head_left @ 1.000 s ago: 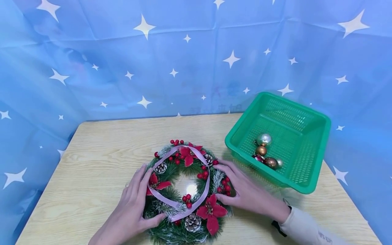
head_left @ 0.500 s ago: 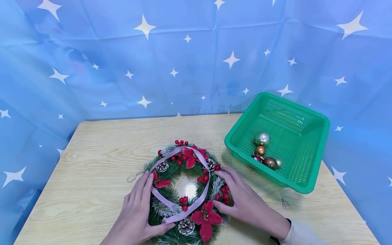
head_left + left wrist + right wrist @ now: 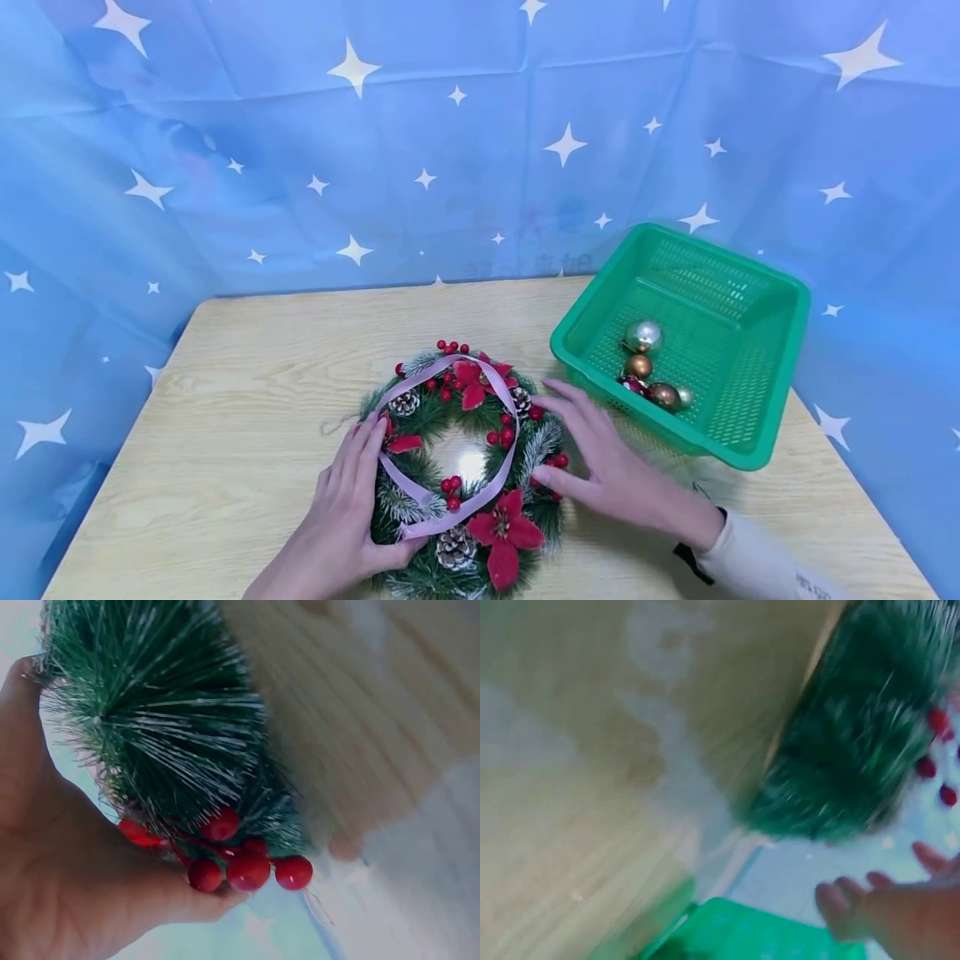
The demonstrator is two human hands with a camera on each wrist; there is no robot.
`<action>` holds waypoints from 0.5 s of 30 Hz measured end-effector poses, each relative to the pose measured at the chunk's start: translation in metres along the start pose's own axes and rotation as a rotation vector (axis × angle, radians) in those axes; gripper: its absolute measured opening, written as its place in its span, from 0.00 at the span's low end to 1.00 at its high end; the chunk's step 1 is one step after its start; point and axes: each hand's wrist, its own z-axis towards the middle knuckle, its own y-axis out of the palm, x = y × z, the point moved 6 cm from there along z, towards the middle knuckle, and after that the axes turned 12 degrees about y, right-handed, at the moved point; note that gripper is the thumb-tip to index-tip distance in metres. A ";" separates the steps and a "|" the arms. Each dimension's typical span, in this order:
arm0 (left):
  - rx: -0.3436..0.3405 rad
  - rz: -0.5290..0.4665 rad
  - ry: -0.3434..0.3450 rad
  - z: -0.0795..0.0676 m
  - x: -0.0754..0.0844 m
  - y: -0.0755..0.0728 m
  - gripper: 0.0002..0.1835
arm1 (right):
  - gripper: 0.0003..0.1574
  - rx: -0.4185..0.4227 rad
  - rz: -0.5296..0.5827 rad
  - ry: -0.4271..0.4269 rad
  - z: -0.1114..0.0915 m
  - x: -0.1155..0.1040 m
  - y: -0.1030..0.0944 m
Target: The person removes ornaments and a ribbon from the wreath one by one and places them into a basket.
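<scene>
A green Christmas wreath [image 3: 427, 417] with red poinsettias, frosted pinecones and berries lies at the table's front. A loop of pale purple ribbon [image 3: 487, 496] rests across its top. My left hand [image 3: 341, 508] grips the wreath's left side, thumb toward the front. In the left wrist view that hand [image 3: 97, 870] curls round the greenery [image 3: 165, 712] beside red berries [image 3: 247, 870]. My right hand [image 3: 618, 462] is at the wreath's right side, fingers spread and relaxed. The right wrist view has this hand [image 3: 907, 915] apart from the wreath [image 3: 847, 750].
Back right on the wooden table [image 3: 247, 392] stands a green plastic basket [image 3: 761, 358]. Several ornament balls lie in it, among them a silver ball [image 3: 643, 336] and a copper one [image 3: 639, 366]. A blue star-patterned cloth [image 3: 480, 150] hangs behind.
The wreath shifted slightly right and turned a little clockwise between the hands. My right hand has loosened from its right side and drawn slightly away; the left hand keeps its grip.
</scene>
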 end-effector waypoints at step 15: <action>-0.074 -0.097 0.080 0.011 -0.018 -0.005 0.79 | 0.49 -0.183 0.037 0.059 0.022 0.015 0.005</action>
